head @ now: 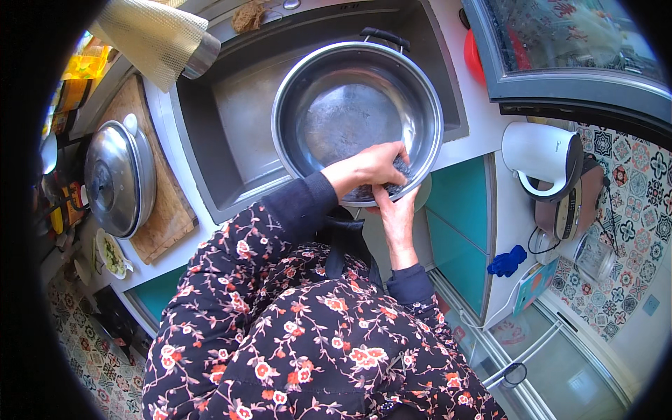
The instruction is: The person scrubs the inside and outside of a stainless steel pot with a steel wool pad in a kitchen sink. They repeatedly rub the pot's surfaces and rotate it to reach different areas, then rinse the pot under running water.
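A large stainless steel pan (344,113) lies open side up over the right part of the sink, its near side reaching past the sink's front edge. Inside it, against the near right wall, my left hand (373,163) has its fingers bent over a dark steel wool scourer (402,170). My right hand (396,212) grips the pan's near rim from outside, its thumb over the edge next to the scourer. A black-gripped loop handle (386,38) stands at the far rim. The near handle is mostly hidden. Dull marks show on the pan's bottom.
The grey sink (252,121) extends left of the pan. A metal faucet (202,55) wrapped in mesh cloth juts in from upper left. A lidded pot (113,178) stands on a wooden cutting board (163,220). At right are a white kettle (541,157) and a dark-framed glass panel (572,86).
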Motion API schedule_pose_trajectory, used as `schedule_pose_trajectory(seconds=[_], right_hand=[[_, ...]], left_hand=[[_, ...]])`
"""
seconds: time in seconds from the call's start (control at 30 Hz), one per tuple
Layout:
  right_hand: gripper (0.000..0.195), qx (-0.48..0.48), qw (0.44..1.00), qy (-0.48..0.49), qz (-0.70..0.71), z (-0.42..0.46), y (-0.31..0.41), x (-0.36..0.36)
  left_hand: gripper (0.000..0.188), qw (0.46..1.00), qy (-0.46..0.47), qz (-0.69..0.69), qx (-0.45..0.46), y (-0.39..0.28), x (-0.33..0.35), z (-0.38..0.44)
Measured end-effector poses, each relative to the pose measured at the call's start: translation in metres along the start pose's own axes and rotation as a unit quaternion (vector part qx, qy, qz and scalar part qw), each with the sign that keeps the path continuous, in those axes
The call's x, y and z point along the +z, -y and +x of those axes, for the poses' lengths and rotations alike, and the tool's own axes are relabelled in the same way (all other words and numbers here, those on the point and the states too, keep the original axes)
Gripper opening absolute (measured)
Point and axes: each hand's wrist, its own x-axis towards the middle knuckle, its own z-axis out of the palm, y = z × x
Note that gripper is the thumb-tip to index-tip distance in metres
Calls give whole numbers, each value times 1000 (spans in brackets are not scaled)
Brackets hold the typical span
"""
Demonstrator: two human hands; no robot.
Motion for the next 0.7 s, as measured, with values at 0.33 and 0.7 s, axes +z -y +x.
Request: schedule_pose_trajectory(seconds=[0.33,0.7], right_hand=[[57,-77,997,6,-9,17,28,-46],[72,-14,995,78,53,107,40,-53]], left_hand=[[46,989,99,108,21,-6,-10,-40],[52,988,51,148,-8,8,-7,-40]])
